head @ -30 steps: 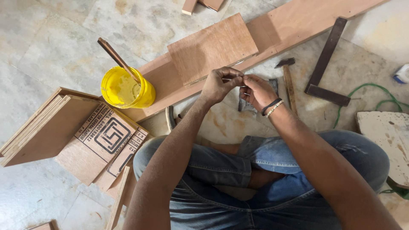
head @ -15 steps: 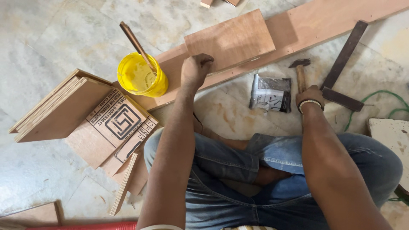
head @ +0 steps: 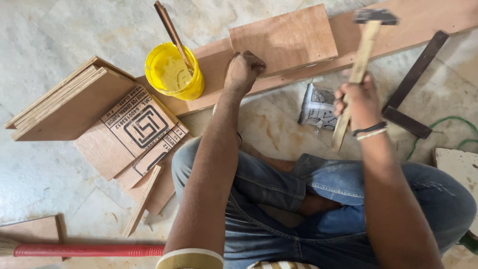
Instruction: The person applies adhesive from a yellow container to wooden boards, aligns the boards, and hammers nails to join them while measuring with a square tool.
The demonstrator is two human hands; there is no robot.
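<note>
The left hand (head: 243, 69) is pinching something small, probably a nail, upright at the plywood square's (head: 284, 39) near-left corner. The right hand (head: 359, 99) is gripping a hammer (head: 359, 60) raised to the right, ready for striking.

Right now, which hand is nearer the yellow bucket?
Left. The left hand rests on the plywood piece's edge, just right of the yellow bucket. The right hand is farther right, gripping the hammer above the paper packet.

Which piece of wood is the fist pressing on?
The left hand presses the small square plywood board lying on the long plank, not the stacked boards beside the yellow bucket.
</note>
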